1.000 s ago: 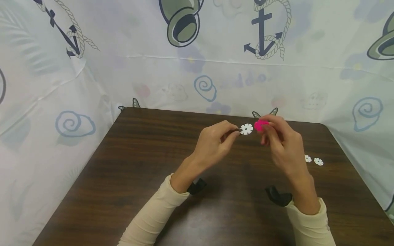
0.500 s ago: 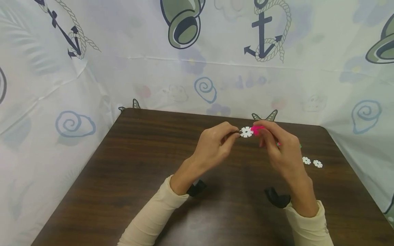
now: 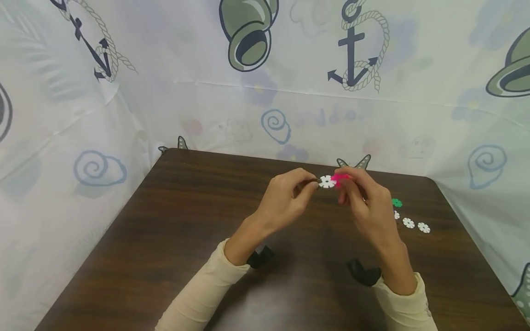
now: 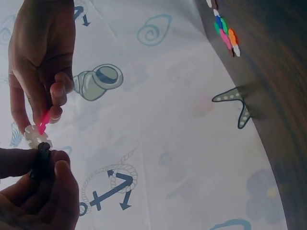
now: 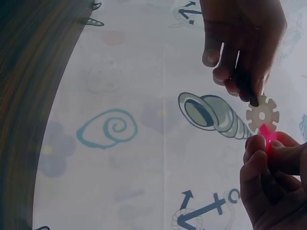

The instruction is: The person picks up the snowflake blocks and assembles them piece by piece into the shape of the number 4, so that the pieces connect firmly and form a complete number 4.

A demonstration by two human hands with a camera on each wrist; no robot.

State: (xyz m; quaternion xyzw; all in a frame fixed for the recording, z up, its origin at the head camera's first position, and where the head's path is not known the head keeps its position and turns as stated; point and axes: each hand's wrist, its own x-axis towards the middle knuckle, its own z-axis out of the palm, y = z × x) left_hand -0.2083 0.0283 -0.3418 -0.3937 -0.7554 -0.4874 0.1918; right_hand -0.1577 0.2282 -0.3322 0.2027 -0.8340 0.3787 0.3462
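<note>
My left hand point(image 3: 283, 197) pinches a dark notched disc point(image 4: 41, 160) between thumb and fingers. Slotted onto that disc's edge is a white snowflake-shaped disc point(image 3: 327, 182), standing out toward the right. With thumb and fingertips, my right hand point(image 3: 370, 209) holds a bright pink notched disc point(image 5: 266, 134) crosswise to the white one, its edge right at the white rim. Both hands are raised above the far part of the table, close together. Fingers cover much of the dark disc and part of the pink one.
On the brown table point(image 3: 174, 239), right of my right hand, lie a green disc point(image 3: 397, 202) and several white discs point(image 3: 408, 223). More coloured discs point(image 4: 225, 36) show near the table edge in the left wrist view. A patterned cloth point(image 3: 207, 105) hangs behind.
The pink disc has moved left from beside the white disc to overlap its edge and has turned more edge-on. The right hand has moved left, uncovering the green disc.
</note>
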